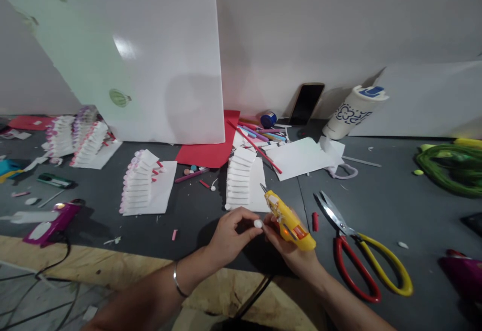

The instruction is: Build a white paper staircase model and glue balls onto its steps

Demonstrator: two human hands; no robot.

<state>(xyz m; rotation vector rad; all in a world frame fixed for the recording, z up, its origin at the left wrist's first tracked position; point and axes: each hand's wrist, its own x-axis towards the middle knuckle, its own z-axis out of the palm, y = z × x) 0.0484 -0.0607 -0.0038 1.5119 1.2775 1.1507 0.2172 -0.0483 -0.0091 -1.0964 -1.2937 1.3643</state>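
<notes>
My left hand (231, 235) pinches a small white disc (258, 224) between thumb and fingertips, above the table's front edge. My right hand (291, 253) is closed around a yellow hot glue gun (288, 218), its metal nozzle pointing up and to the left. The right thumb and fingertips come close to the disc; whether they touch it I cannot tell. Just beyond the hands lies a white card (259, 190) with a row of white paper strips (240, 178) lined up along its left side. A similar card (161, 190) to the left carries strips with pink ends.
Open scissors (344, 230) with red and yellow handles lie right of my hands. Behind stand a white cup (352, 112), a phone (307, 104) and a tall white board (161, 54). A magenta glue gun (52, 225) rests at left, green cord (452, 170) at far right.
</notes>
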